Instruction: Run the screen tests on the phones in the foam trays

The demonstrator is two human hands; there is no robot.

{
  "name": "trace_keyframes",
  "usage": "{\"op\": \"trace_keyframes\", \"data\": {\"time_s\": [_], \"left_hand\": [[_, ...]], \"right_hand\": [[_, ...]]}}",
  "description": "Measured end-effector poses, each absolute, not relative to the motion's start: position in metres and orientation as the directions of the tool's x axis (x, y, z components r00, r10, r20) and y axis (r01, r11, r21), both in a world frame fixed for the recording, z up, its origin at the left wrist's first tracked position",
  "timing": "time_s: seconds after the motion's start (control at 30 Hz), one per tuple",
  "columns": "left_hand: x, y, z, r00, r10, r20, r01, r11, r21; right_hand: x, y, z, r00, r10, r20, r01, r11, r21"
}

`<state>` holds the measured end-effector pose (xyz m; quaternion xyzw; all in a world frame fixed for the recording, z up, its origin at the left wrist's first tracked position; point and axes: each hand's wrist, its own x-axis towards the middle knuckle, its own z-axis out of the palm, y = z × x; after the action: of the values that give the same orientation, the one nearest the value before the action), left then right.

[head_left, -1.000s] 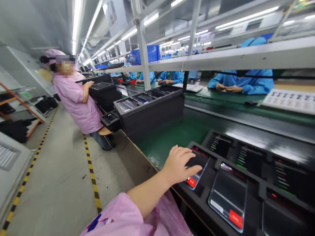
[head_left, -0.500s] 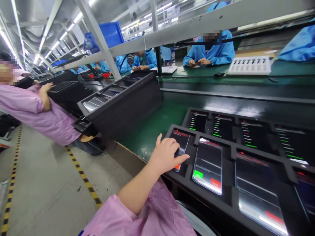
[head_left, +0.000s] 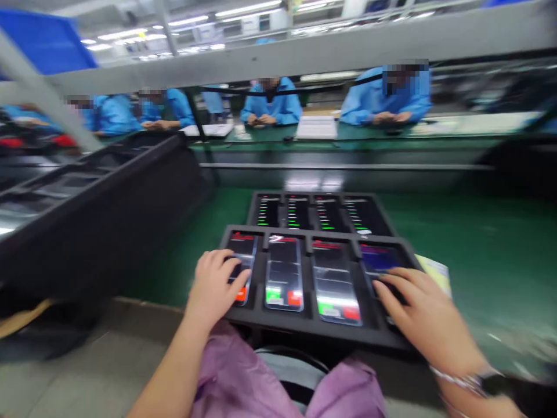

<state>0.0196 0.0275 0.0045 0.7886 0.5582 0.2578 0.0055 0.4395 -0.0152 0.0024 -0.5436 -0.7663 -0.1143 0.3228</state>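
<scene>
A black foam tray (head_left: 313, 331) lies on the green belt in front of me, holding a front row of smartphones with lit screens. My left hand (head_left: 213, 287) has its fingers curled over the leftmost smartphone (head_left: 242, 255). My right hand (head_left: 420, 307) lies across the lower part of the rightmost smartphone (head_left: 378, 258), whose blue screen it partly hides. Between my hands sit two more smartphones (head_left: 284, 273) (head_left: 336, 281), each showing green and red marks. Blur hides the small screen details.
A second tray of smartphones (head_left: 319, 212) sits directly behind the first, and a printed sheet (head_left: 435, 274) pokes out at its right. A tall black tray stack (head_left: 96, 197) stands to my left. Co-workers in blue (head_left: 270, 104) sit across the green belt (head_left: 491, 273).
The view has swung to face the trays squarely, and the person in pink has left the frame. My right hand has appeared on the rightmost smartphone. My left hand remains on the leftmost one.
</scene>
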Motion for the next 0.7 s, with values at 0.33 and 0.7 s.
{"op": "trace_keyframes", "data": {"time_s": [0.33, 0.7], "left_hand": [[0.01, 0.04, -0.012, 0.257, 0.918, 0.301, 0.894, -0.345, 0.287], [0.005, 0.042, -0.021, 0.286, 0.917, 0.279, 0.9, -0.357, 0.251]], "right_hand": [[0.435, -0.025, -0.003, -0.093, 0.84, 0.535, 0.951, 0.234, -0.203], [0.435, -0.025, -0.003, -0.072, 0.858, 0.508, 0.937, 0.233, -0.26]]}}
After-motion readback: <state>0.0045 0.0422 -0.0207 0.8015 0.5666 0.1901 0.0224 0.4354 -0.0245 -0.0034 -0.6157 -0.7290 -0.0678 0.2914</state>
